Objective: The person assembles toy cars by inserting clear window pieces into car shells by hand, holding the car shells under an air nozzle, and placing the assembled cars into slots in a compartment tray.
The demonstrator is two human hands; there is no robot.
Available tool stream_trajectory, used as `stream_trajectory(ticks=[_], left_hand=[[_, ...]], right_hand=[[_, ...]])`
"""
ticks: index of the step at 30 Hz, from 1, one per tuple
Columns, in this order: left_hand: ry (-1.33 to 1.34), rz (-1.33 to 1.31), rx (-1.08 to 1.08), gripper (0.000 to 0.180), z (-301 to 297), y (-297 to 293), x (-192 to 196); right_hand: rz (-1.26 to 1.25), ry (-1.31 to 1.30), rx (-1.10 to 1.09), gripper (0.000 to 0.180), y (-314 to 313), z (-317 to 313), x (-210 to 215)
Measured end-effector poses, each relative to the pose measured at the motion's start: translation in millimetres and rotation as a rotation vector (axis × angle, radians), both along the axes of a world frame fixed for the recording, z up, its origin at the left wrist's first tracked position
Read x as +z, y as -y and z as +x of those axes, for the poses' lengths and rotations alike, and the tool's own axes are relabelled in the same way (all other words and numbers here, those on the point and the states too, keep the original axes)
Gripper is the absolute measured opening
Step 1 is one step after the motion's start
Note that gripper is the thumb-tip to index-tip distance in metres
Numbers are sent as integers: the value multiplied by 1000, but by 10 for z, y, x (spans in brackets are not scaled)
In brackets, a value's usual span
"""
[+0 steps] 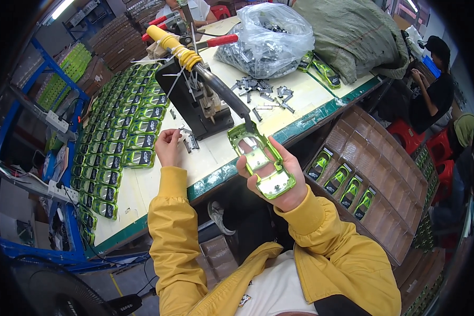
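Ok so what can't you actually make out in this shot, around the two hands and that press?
Head view only:
- Small metal piece at the left hand: too small to identify; fingers cover it.
- Underside of the green shell: hidden against the right hand.
- Base of the hand press: its own body and lever block the tooling.
- Contents of the clear bag: blurred by crumpled plastic.
- Brown tray: lower end lost in the dark rim.

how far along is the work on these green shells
Done, by the look of it: rows of green shells fill the bench's left side, and four more sit in the brown tray. In hand: the right hand holds one green shell, while the left hand pinches a small metal piece by the black hand press. Left: loose metal clips and a full clear bag suggest plenty remains.
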State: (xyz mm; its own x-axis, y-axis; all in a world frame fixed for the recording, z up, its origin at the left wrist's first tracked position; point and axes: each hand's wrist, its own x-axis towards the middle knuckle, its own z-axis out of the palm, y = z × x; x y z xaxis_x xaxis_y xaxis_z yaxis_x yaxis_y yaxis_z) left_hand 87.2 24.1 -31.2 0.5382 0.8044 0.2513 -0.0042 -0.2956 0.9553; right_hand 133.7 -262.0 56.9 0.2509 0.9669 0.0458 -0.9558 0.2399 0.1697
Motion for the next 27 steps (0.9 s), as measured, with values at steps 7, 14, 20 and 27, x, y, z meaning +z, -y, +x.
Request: stream_trajectory(ticks=[7,14,20,27], left_hand=[[-12,0,4,15,-5,-1,-7],[-70,45,8,17,-19,18,18],[-96,77,24,17,-11,0,4],[-76,62,27,13,-1,-9,-14]], right_hand=[[-3,-18,5,38,25,8,61],[23,-66,36,38,45,26,62],[52,-99,53,39,43,50,72],[44,-89,41,39,35,62,58]])
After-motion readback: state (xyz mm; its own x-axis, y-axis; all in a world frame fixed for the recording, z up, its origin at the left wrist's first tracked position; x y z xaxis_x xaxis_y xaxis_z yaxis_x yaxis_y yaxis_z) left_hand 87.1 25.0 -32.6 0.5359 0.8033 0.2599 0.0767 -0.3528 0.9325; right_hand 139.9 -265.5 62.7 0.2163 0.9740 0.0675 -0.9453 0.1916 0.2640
